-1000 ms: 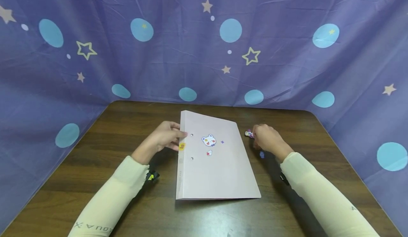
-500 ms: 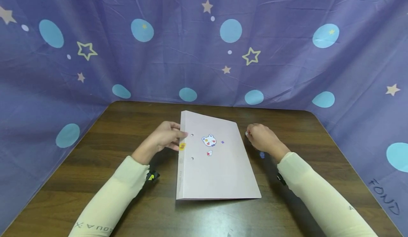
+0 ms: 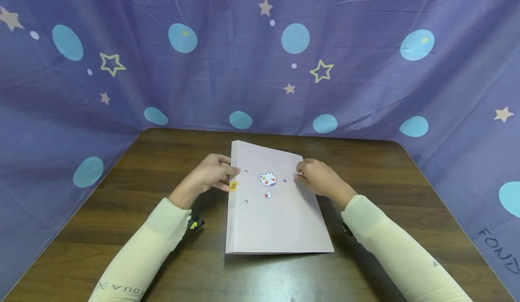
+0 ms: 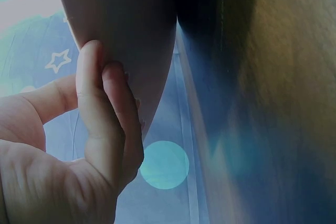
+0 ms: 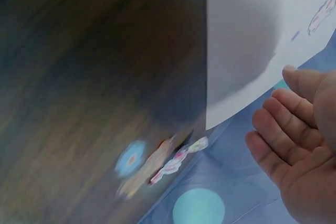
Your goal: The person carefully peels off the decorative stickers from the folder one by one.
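A pale pink-white folder [image 3: 280,220] rests upright and tilted on the table. My left hand [image 3: 211,173] grips its spine, thumb over the front and fingers behind. In the left wrist view, fingers [image 4: 94,98] press the cover's surface. On the front sit a white bear sticker [image 3: 267,178], a tiny purple sticker [image 3: 285,181] and a small white-red sticker [image 3: 268,194]. My right hand [image 3: 322,178] is over the folder's right edge. In the right wrist view its thumb and loosely bent fingers [image 5: 278,124] stand apart, with nothing visible between them.
A blue round sticker [image 5: 130,158], a tan piece [image 5: 149,169] and a pink-white sticker [image 5: 181,160] lie on the dark wood table [image 3: 174,248], right of the folder. They are hidden behind my right arm in the head view. A purple patterned curtain [image 3: 243,90] hangs behind.
My right hand has moved left from beside the loose stickers to over the folder's right edge. My left hand keeps its grip on the spine.
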A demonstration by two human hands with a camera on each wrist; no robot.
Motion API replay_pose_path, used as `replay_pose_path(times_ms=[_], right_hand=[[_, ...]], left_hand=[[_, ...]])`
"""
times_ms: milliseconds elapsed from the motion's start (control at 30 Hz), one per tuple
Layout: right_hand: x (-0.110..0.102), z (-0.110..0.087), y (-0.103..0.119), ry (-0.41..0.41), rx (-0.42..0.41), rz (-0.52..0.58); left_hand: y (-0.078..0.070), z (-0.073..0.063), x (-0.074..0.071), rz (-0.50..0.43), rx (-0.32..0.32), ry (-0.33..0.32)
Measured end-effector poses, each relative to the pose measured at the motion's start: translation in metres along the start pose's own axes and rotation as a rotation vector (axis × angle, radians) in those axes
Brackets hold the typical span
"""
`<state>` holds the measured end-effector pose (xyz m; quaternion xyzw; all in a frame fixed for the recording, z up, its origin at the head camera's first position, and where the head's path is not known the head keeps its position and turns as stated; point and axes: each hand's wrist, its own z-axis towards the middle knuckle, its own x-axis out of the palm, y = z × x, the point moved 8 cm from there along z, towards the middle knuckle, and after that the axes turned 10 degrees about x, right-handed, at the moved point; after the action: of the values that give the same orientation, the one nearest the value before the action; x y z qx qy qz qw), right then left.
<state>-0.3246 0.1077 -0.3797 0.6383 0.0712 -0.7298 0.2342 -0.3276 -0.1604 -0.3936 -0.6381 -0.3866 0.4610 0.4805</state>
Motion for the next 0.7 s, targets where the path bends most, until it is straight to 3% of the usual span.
replay_pose_path(times_ms=[367, 700], right_hand=[[0.004, 0.002, 0.031, 0.032, -0.111, 0.013], [0.011, 0.006, 0.039, 0.038, -0.13, -0.074]], left_hand=[[-0.003, -0.002, 0.0, 0.004, 0.005, 0.005], [-0.002, -0.003, 0.001, -0.009, 0.004, 0.005]])
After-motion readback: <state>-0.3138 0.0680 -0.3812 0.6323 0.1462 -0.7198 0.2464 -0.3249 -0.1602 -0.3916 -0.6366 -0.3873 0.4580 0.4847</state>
